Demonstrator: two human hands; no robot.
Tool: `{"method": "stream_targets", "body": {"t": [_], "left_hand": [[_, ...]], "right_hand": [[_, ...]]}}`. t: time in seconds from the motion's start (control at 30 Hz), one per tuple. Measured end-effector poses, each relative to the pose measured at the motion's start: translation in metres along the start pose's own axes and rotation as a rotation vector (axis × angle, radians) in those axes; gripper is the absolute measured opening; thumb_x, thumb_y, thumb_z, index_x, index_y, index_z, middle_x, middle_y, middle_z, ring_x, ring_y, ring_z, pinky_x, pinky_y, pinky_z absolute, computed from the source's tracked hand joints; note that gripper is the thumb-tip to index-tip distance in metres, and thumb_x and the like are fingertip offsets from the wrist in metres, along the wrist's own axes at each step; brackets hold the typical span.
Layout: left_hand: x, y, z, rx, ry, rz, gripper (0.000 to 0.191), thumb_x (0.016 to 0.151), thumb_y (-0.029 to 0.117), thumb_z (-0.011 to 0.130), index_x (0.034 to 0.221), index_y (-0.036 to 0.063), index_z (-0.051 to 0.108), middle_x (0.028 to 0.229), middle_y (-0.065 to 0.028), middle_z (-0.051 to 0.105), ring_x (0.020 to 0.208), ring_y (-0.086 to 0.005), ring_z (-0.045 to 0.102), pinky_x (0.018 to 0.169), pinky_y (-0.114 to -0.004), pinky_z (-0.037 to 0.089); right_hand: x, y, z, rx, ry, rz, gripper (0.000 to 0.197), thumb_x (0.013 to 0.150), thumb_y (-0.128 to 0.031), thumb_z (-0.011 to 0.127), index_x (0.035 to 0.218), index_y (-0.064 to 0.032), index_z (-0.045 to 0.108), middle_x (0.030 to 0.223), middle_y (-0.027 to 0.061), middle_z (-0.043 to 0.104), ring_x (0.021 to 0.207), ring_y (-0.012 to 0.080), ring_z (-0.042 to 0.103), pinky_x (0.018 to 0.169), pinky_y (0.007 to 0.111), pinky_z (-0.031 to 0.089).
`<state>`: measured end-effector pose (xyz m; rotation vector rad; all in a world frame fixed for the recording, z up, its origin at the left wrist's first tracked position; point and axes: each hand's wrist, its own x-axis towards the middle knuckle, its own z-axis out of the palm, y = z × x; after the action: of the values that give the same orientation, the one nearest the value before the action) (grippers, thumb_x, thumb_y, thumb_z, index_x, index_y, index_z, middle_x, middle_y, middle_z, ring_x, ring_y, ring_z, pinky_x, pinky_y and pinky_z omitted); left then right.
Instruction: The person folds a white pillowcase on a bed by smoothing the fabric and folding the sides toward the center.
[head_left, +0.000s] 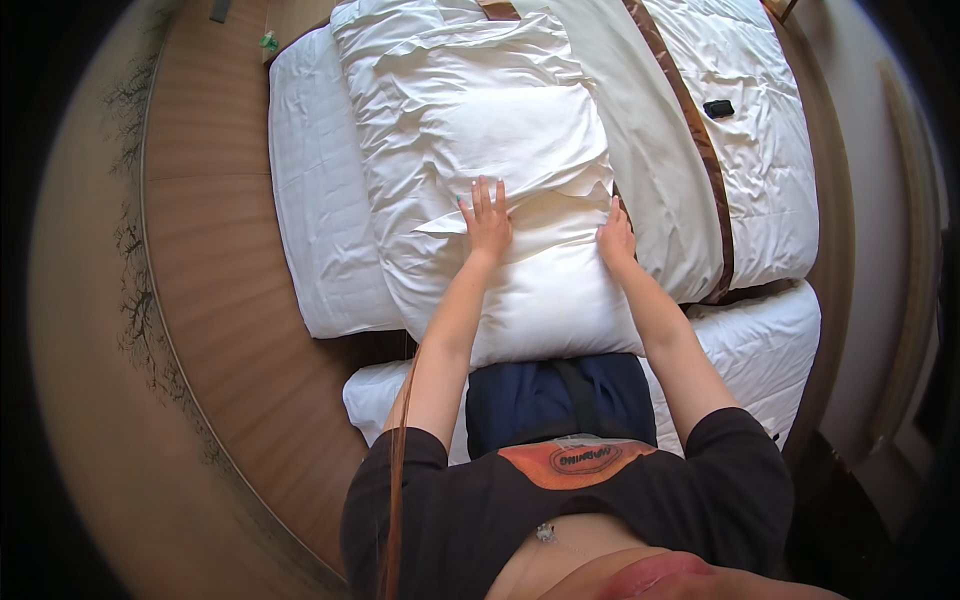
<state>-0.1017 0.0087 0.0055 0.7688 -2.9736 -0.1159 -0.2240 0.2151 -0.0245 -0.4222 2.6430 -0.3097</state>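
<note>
A white pillow (559, 300) lies on rumpled white bedding right before me, its near end close to my lap. Over its far part spreads a loose white pillowcase (517, 135), whose open, folded edge crosses the pillow near my hands. My left hand (489, 229) rests on the cloth at the left of that edge, fingers spread and pointing away from me. At the pillow's right side, my right hand (616, 236) touches the edge of the cloth with its fingers close together. Whether it pinches the fabric is hidden.
White sheets cover the mattress (315, 187) at left. A cream cover (645, 150) with brown satin trim lies to the right, then a white quilt (772, 187) bearing a small black object (718, 109). A green item (269, 40) stands far left, near brown panelling (210, 225).
</note>
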Motion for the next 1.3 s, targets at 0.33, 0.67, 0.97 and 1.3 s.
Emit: {"method": "stream_targets", "body": {"t": [0.33,0.67,0.97,1.3], "left_hand": [[0.083,0.035,0.026,-0.328,-0.084,0.157,0.019,0.066,0.004,0.051,0.084,0.0034,0.056,0.085,-0.0132,0.057,0.080,-0.0300,0.054,0.070,-0.039,0.044],[0.067,0.037,0.014,-0.197,-0.459,-0.050,0.012,0.072,0.012,0.048,0.078,0.0037,0.054,0.082,-0.0145,0.058,0.081,-0.0317,0.055,0.069,-0.042,0.044],[0.029,0.051,0.014,-0.173,-0.771,-0.075,0.026,0.071,0.014,0.042,0.087,0.0049,0.061,0.090,-0.0181,0.059,0.086,-0.0332,0.055,0.075,-0.041,0.043],[0.024,0.061,0.018,-0.138,-1.061,-0.049,0.027,0.069,0.013,0.045,0.087,0.0003,0.061,0.091,-0.0189,0.059,0.087,-0.0342,0.055,0.075,-0.039,0.043]], "right_hand": [[0.115,-0.008,0.010,0.000,0.257,-0.643,0.023,0.068,-0.009,0.054,0.091,-0.0072,0.051,0.092,0.0090,0.054,0.096,0.0251,0.049,0.079,0.040,0.041],[0.098,0.009,-0.005,0.118,-0.315,-0.549,0.021,0.072,-0.009,0.041,0.084,-0.0025,0.057,0.088,0.0193,0.058,0.084,0.0339,0.055,0.076,0.040,0.043],[0.039,0.028,-0.011,0.055,-0.590,-0.403,0.024,0.070,-0.015,0.043,0.077,-0.0006,0.062,0.082,0.0205,0.060,0.078,0.0333,0.058,0.072,0.040,0.045],[0.041,0.048,0.000,-0.076,-0.712,-0.555,0.027,0.069,-0.015,0.043,0.078,0.0014,0.062,0.086,0.0202,0.060,0.081,0.0333,0.058,0.074,0.039,0.045]]}}
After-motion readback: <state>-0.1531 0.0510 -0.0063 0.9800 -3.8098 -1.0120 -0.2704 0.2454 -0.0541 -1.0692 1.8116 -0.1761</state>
